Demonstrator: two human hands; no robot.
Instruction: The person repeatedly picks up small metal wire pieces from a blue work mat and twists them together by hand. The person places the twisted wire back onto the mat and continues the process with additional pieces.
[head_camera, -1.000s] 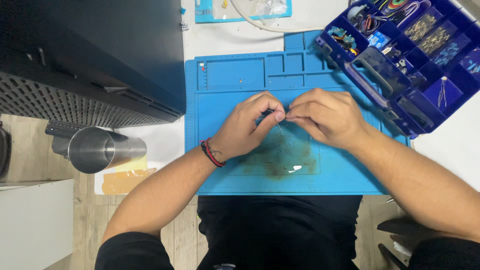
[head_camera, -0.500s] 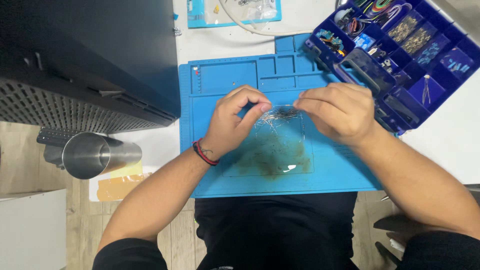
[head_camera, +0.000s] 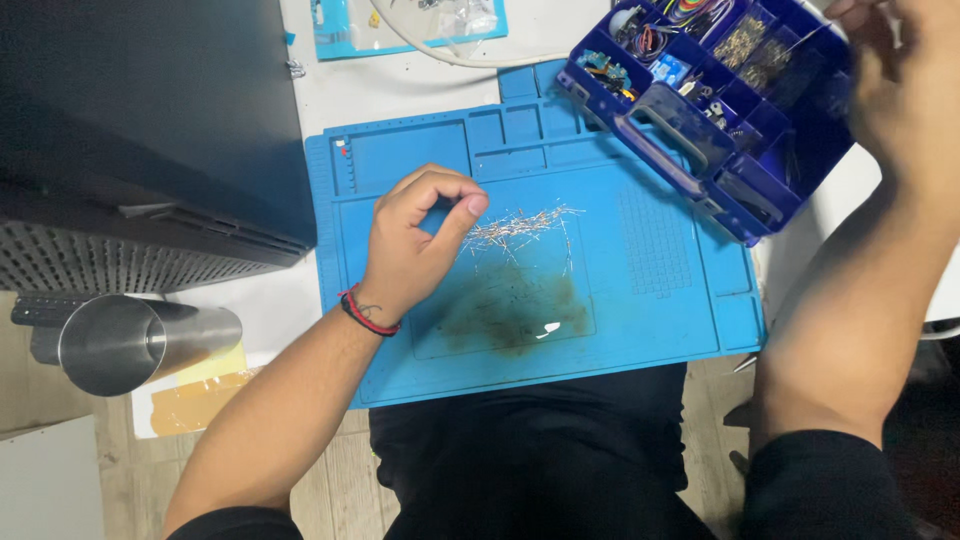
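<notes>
A loose pile of thin metal pins (head_camera: 520, 226) lies on the blue work mat (head_camera: 650, 320). My left hand (head_camera: 415, 240) rests on the mat just left of the pile. Its fingers are curled and its thumb and forefinger are pinched together at the pile's left end. My right hand (head_camera: 900, 85) is raised at the top right, blurred, over the open blue compartment box (head_camera: 700, 150). It seems to pinch a small clear plastic bag (head_camera: 815, 40). A red and black band circles my left wrist.
A black computer case (head_camera: 150, 140) fills the left side. A steel tumbler (head_camera: 130, 345) lies on its side at the table's front left, on a yellow paper. A white cable and a light blue package (head_camera: 400, 25) sit beyond the mat. A brown stain (head_camera: 510, 315) marks the mat's middle.
Both hands held a clear bag over the mat. Now the pins lie spilled on the mat, my right hand has swung up right to the box, and my left hand stays by the pile.
</notes>
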